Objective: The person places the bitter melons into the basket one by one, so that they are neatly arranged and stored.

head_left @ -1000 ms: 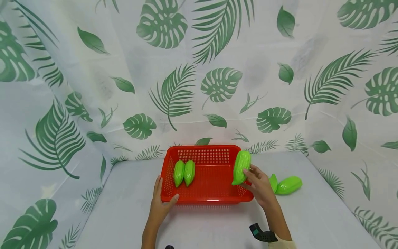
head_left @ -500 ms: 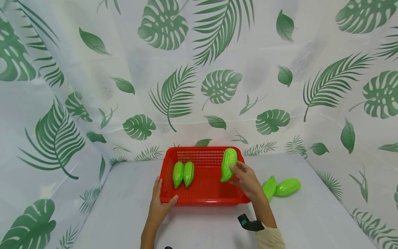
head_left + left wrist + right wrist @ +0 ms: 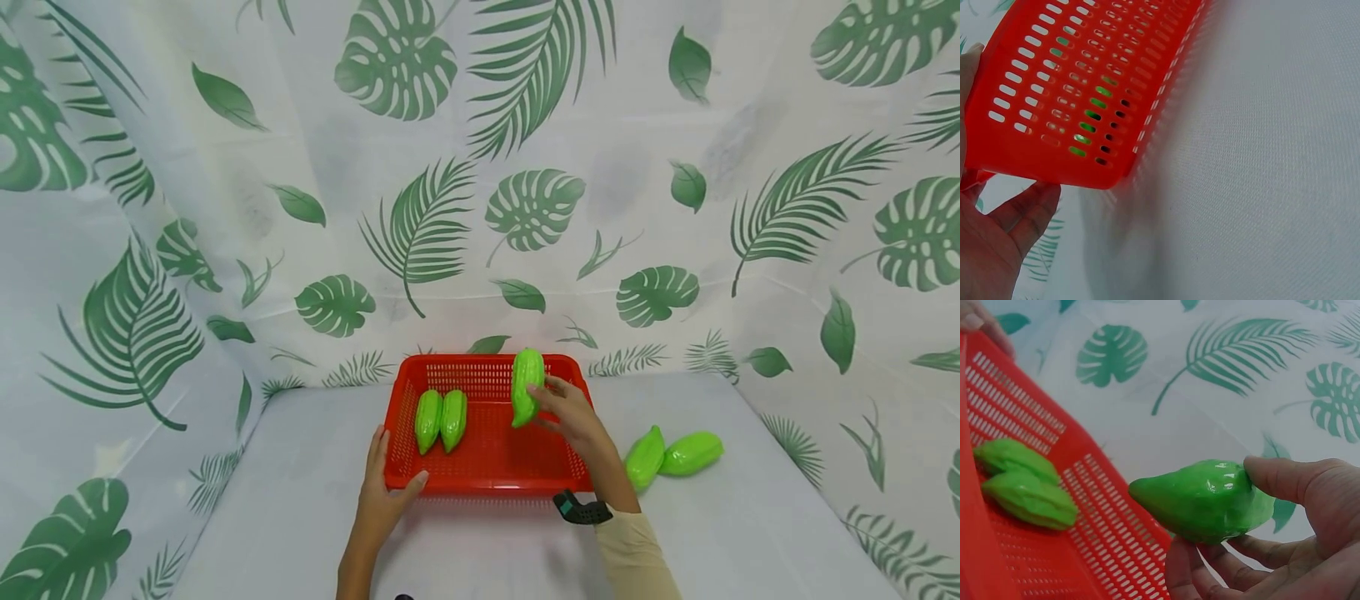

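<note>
My right hand holds a glossy green bitter gourd above the right half of a red plastic basket. In the right wrist view the thumb presses the gourd from above and the fingers curl beneath it, its pointed tip facing away from the palm. Two matching gourds lie side by side at the left inside the basket. My left hand grips the basket's front left corner, thumb at the front rim and fingers along the left side; the left wrist view shows fingers against the basket wall.
Two more green gourds lie on the white tabletop right of the basket, one partly behind the right forearm. A white cloth with green leaf prints rises behind and on both sides.
My right hand has carried the gourd leftward, from over the basket's right rim to above its inside. The left hand stays on the basket corner. The two gourds inside have not moved.
</note>
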Tool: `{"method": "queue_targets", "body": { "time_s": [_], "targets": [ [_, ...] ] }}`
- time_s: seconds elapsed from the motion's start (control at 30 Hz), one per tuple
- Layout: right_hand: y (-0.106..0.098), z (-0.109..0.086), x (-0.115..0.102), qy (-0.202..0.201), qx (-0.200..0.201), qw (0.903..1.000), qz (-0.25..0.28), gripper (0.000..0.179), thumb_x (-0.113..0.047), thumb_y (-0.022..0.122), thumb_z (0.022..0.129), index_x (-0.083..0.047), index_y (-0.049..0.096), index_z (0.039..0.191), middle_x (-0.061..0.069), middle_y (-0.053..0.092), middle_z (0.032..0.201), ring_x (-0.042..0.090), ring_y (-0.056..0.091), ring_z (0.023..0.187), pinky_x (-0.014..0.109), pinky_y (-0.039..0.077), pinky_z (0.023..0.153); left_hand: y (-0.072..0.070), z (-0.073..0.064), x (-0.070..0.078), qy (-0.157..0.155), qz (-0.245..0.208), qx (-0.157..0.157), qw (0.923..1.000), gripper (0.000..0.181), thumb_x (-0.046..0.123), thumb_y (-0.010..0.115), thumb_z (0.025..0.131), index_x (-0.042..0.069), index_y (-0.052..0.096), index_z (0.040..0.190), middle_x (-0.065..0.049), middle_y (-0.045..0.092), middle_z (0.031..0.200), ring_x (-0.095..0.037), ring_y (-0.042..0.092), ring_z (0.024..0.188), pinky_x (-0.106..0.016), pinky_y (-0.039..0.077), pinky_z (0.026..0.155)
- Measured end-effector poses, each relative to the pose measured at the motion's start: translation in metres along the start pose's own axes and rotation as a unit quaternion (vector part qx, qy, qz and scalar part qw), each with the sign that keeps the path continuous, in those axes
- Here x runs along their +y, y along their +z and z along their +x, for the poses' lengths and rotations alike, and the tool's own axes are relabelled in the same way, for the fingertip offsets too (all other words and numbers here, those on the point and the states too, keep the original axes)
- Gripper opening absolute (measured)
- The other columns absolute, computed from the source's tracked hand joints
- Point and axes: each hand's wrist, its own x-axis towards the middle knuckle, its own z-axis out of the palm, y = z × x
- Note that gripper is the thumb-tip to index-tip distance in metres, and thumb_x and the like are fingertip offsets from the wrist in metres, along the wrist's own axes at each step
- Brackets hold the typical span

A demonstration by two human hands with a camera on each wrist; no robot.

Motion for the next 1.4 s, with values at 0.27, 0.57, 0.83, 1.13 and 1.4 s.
{"method": "queue_targets", "body": {
  "time_s": [0.27, 0.57, 0.83, 1.13, 1.4],
  "targets": [
    [0.011, 0.015, -0.007, -0.005, -0.031, 0.9992, -0.025, 0.068, -0.033, 0.063, 0.095, -0.001, 0.033, 0.148, 0.021, 0.048, 0.139, 0.029, 0.057, 0.116, 0.051, 0.045, 0.105, 0.001, 0.0, 0.003, -0.004, -0.004, 0.002, 1.0, 0.099, 0.048, 0.074, 0.082, 0.014, 0.019, 0.157, -0.002, 0.01, 0.165, -0.031, 0.013, 0.152, -0.057, 0.025, 0.116],
    [0.023, 0.03, -0.009, 0.018, -0.042, 0.9977, -0.051, 0.066, -0.031, 0.065, 0.094, 0.002, 0.037, 0.143, 0.021, 0.052, 0.133, 0.031, 0.058, 0.114, 0.048, 0.05, 0.1, 0.0, 0.0, 0.0, -0.003, -0.001, 0.003, 1.0, 0.098, 0.045, 0.074, 0.083, 0.013, 0.018, 0.157, -0.001, 0.01, 0.165, -0.033, 0.013, 0.152, -0.057, 0.024, 0.116],
    [0.036, 0.046, -0.013, 0.041, -0.048, 0.9945, -0.084, 0.061, -0.024, 0.066, 0.093, 0.007, 0.041, 0.139, 0.021, 0.056, 0.126, 0.027, 0.061, 0.103, 0.044, 0.055, 0.094, 0.001, 0.0, 0.0, 0.005, -0.004, 0.002, 1.0, 0.098, 0.047, 0.073, 0.083, 0.013, 0.018, 0.157, -0.002, 0.01, 0.165, -0.032, 0.013, 0.152, -0.057, 0.024, 0.116],
    [0.047, 0.058, -0.005, 0.057, -0.063, 0.9856, -0.146, 0.057, -0.024, 0.069, 0.091, 0.007, 0.047, 0.133, 0.018, 0.06, 0.119, 0.027, 0.064, 0.099, 0.05, 0.051, 0.098, 0.002, -0.002, 0.0, 0.005, -0.003, 0.002, 1.0, 0.097, 0.046, 0.072, 0.084, 0.014, 0.017, 0.157, -0.004, 0.01, 0.165, -0.034, 0.013, 0.152, -0.06, 0.024, 0.115],
    [0.051, 0.067, 0.004, 0.094, -0.049, 0.9771, -0.185, 0.029, -0.025, 0.073, 0.088, -0.001, 0.065, 0.101, 0.005, 0.06, 0.091, 0.023, 0.061, 0.085, 0.042, 0.058, 0.086, 0.001, -0.001, 0.001, 0.005, 0.0, 0.005, 1.0, 0.098, 0.048, 0.073, 0.083, 0.016, 0.018, 0.157, -0.002, 0.01, 0.165, -0.032, 0.013, 0.152, -0.059, 0.024, 0.115]
  ]
}}
